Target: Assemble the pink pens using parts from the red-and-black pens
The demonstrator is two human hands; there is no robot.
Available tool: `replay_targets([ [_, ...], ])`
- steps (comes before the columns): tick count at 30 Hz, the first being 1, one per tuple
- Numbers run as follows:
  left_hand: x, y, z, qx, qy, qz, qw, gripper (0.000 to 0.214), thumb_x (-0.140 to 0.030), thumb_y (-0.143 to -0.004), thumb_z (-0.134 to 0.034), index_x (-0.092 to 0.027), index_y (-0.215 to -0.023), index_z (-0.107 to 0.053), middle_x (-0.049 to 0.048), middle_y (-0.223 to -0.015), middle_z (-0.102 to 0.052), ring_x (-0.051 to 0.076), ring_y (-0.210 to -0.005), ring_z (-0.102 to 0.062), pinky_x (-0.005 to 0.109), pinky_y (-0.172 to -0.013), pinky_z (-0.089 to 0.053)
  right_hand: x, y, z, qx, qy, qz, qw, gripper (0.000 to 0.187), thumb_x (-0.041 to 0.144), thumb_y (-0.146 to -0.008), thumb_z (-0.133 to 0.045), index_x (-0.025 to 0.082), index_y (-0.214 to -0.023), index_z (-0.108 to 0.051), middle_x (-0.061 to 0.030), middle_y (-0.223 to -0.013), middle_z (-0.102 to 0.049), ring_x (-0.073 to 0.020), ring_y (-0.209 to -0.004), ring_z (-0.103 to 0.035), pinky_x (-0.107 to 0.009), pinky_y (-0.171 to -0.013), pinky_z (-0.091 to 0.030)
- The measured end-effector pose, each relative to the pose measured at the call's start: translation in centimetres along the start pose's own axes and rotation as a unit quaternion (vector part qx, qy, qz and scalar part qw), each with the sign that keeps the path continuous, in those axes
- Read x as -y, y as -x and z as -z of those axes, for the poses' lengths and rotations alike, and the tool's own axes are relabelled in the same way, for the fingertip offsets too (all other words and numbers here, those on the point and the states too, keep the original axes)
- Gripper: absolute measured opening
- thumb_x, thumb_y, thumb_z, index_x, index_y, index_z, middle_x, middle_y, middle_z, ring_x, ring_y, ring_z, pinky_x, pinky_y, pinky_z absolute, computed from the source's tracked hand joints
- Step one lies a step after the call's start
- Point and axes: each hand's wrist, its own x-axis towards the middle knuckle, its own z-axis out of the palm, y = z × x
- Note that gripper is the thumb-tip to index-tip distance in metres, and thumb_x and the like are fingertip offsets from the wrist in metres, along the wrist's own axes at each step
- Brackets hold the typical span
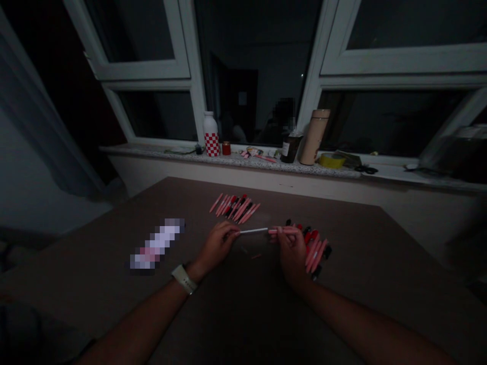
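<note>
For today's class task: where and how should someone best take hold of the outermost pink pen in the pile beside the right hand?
Grip the pink pen around its middle, coming from the right of the pile, away from the right hand. It lies long, thin and slanted at the pile's outer edge, with neighbours on one side only, so its free side looks easiest to reach.

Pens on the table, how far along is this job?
The far row of pens lies fairly neatly, so it looks done. In hand: the left hand holds a white stick lined up with a pink tube in the right hand. Still to do, seemingly: the untidier pile of pens beside the right hand.
</note>
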Motion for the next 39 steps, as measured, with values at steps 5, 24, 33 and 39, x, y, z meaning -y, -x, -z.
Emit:
replay_targets([
  [5,0.2,0.1,0.0,0.023,-0.023,-0.008,0.999,0.015,-0.026,-0.095,-0.055,-0.020,-0.094,-0.069,0.0066,-0.096,-0.067,0.022,-0.095,-0.060,0.034,-0.085,-0.045,0.3,0.1,0.0,-0.002,-0.010,-0.001,1.000,0.019,0.039,-0.088,-0.058,0.024,-0.085,-0.048,-0.0095,-0.090,-0.069,-0.0224,-0.077,-0.069,-0.036,-0.072,-0.054],
  [24,-0.7,0.0,-0.1,0.047,0.031,-0.031,0.998,0.013,-0.027,-0.093,-0.062,-0.018,-0.094,-0.071,0.0060,-0.092,-0.068,0.019,-0.090,-0.061,0.031,-0.081,-0.046,-0.4,0.4,-0.1,0.079,-0.039,-0.050,0.995,0.031,0.048,-0.079,-0.073,0.021,-0.085,-0.060,-0.0061,-0.085,-0.076,-0.0222,-0.079,-0.072,-0.037,-0.074,-0.057],
  [33,-1.3,0.3,-0.2,0.027,0.058,0.023,0.998,0.012,-0.027,-0.085,-0.071,-0.018,-0.093,-0.072,0.0027,-0.082,-0.066,0.014,-0.071,-0.057,0.023,-0.063,-0.044,-0.6,0.9,0.1,0.163,-0.004,-0.087,0.983,0.035,0.049,-0.072,-0.079,0.021,-0.085,-0.064,-0.0056,-0.088,-0.074,-0.0234,-0.085,-0.071,-0.035,-0.072,-0.057],
  [39,-1.4,0.2,-0.2,0.011,0.081,0.044,0.996,0.011,-0.028,-0.083,-0.072,-0.018,-0.086,-0.073,0.0021,-0.080,-0.064,0.013,-0.069,-0.055,0.022,-0.062,-0.042,-0.8,0.8,0.2,0.202,0.049,-0.084,0.974,0.031,0.046,-0.074,-0.078,0.020,-0.085,-0.065,-0.0057,-0.089,-0.073,-0.0230,-0.085,-0.072,-0.034,-0.074,-0.056],
])
